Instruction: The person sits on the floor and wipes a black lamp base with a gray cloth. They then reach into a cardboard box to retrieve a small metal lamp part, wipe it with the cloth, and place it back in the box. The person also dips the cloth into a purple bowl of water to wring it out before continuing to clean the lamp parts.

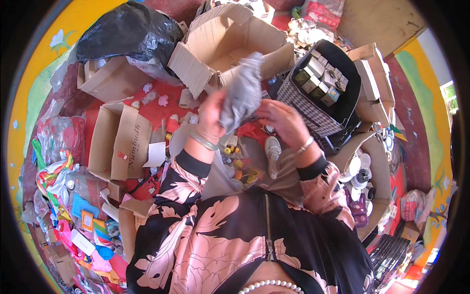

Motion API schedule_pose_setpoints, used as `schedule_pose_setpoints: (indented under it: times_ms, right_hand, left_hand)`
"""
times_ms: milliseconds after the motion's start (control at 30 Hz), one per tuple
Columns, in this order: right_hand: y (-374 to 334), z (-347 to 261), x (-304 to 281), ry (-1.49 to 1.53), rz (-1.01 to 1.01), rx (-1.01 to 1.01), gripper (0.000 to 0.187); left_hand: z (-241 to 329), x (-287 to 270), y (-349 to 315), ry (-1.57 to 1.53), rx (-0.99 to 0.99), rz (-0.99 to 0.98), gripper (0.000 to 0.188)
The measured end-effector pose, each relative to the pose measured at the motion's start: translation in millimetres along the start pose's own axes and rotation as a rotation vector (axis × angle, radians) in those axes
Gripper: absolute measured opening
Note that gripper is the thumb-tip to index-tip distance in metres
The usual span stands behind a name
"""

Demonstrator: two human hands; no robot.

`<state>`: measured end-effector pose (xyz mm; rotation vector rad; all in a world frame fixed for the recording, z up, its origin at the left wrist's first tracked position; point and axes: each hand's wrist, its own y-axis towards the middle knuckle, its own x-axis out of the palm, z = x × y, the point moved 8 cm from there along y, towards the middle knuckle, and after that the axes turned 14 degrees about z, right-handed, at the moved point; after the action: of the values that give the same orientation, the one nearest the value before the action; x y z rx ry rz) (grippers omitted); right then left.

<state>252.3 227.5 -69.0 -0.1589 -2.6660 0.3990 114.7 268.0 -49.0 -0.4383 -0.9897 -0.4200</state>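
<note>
In front of me, my left hand (211,116) is closed around a crumpled grey thing (243,90), either cloth or a thin plastic bag; motion blurs it. My right hand (285,122) is at its lower right edge, fingers bent toward it and smeared, so I cannot tell whether they grip it. Just beyond is an open cardboard box (235,44), its near flap partly behind the grey thing. Below my hands, small bottles with yellow caps (234,149) lie on clear plastic between my legs.
To the right stands a black-and-white patterned bin (313,105) holding small boxes (323,78). A carton (374,196) of white round items is nearer me. An open carton (110,142), a black plastic bag (129,34) and a heap of colourful pieces (93,235) occupy the left.
</note>
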Motion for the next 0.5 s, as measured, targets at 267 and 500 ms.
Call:
schedule_pose_setpoints:
  times_ms: [267, 500]
  right_hand:
    - [12, 42, 11, 0.354, -0.329, -0.059, 0.036]
    - [19, 47, 20, 0.663, -0.450, 0.056, 0.045]
  left_hand:
    - [-24, 75, -28, 1.628, 0.906, -0.341, 0.039]
    - [-34, 31, -15, 2.093, 0.978, 0.132, 0.080]
